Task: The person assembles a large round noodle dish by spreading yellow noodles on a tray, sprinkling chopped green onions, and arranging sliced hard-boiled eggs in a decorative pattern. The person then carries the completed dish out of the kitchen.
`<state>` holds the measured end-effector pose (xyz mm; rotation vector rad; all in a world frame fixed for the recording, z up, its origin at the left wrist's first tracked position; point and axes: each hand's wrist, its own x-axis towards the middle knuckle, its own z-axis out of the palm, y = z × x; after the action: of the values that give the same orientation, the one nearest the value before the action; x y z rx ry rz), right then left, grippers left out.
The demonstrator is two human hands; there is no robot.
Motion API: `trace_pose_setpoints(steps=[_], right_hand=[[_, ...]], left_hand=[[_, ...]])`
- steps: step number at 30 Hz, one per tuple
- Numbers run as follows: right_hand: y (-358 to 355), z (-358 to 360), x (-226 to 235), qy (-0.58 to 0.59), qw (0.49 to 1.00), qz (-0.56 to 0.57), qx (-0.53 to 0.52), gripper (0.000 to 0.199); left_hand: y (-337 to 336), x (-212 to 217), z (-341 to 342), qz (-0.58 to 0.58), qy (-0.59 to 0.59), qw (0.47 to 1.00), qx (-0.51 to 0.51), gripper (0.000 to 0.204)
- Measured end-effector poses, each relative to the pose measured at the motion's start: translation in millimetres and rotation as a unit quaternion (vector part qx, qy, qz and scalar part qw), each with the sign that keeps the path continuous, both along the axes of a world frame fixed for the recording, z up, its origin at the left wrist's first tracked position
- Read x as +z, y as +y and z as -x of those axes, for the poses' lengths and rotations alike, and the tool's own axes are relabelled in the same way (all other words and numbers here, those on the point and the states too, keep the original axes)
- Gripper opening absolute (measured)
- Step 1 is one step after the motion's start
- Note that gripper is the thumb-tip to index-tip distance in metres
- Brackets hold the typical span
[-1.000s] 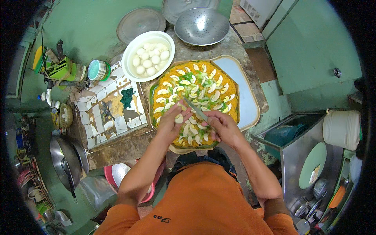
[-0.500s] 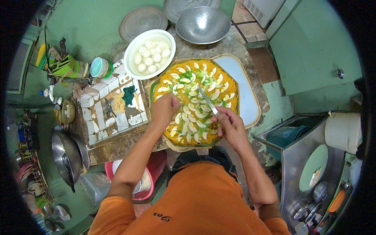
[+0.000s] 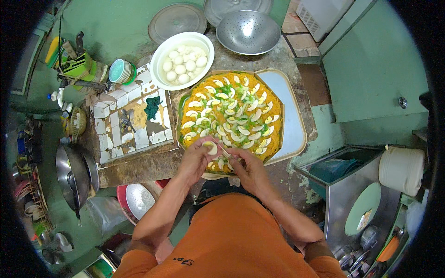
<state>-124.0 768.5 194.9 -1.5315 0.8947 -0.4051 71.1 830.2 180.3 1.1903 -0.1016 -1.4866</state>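
My left hand (image 3: 193, 160) pinches a cut piece of boiled egg (image 3: 212, 148), its yolk side showing, above the near edge of a big dish of orange noodles (image 3: 276, 103). Close beside it, my right hand (image 3: 251, 170) grips a knife (image 3: 223, 149) with its thin blade right at the egg. My fingers partly hide the blade and handle. Egg slices and chopped green leaves cover the noodles, the slices fanned along the rim and clustered in the middle. Beyond the dish, a white bowl (image 3: 155, 60) holds several whole peeled eggs (image 3: 189, 66).
A metal colander (image 3: 249, 32) and round lids (image 3: 177, 23) stand behind. A pale blue tray (image 3: 289, 134) sticks out right of the dish. Left lies a broken-tiled counter (image 3: 139, 139) with a dark green scrubber (image 3: 152, 107). A wok (image 3: 69, 173) hangs further left.
Both hands have come together at the dish's near edge. The knife has swung from pointing across the noodles to the egg, which now shows in my left hand.
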Motion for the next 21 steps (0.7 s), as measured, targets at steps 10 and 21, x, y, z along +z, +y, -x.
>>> trace_pose_setpoints(steps=[10, 21], right_hand=[[24, -42, -20, -0.001, 0.995, -0.007, -0.097, 0.027], [-9, -75, -37, 0.003, 0.962, -0.206, -0.181, 0.029]], left_hand=[[-28, -13, -42, 0.039, -0.004, 0.999, 0.013, 0.041], [-62, -36, -70, 0.019, 0.009, 0.999, -0.039, 0.042]])
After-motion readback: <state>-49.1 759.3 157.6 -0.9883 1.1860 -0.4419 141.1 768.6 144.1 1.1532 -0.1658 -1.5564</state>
